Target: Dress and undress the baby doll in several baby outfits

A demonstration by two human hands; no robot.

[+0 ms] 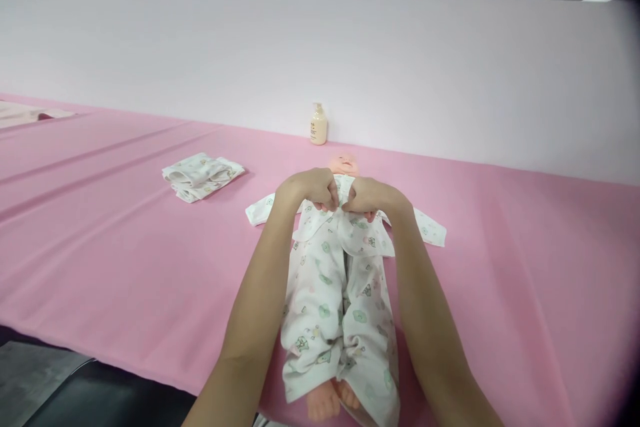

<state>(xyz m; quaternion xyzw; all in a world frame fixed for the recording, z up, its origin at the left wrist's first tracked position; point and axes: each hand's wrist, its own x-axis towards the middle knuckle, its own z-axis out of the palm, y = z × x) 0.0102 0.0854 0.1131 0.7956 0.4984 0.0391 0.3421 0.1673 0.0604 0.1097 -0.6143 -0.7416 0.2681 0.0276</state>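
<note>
A baby doll [323,401] lies on its back, its head farthest from me and its bare feet at the near edge. It wears a white printed baby shirt [360,235], sleeves spread to both sides, and matching baby trousers [320,300]. Over the chest, my left hand [319,188] is closed on the shirt's front. Close beside it, my right hand [369,196] pinches the same front from the other side. The fingertips and the exact bit of fabric between them are partly hidden.
A pink sheet [125,260] covers the table. Folded printed cloth [200,175] lies to the left, and a cream pump bottle [319,125] stands against the white wall [200,53]. Pale pink fabric [25,113] lies far left. A dark seat [110,397] is below the table edge.
</note>
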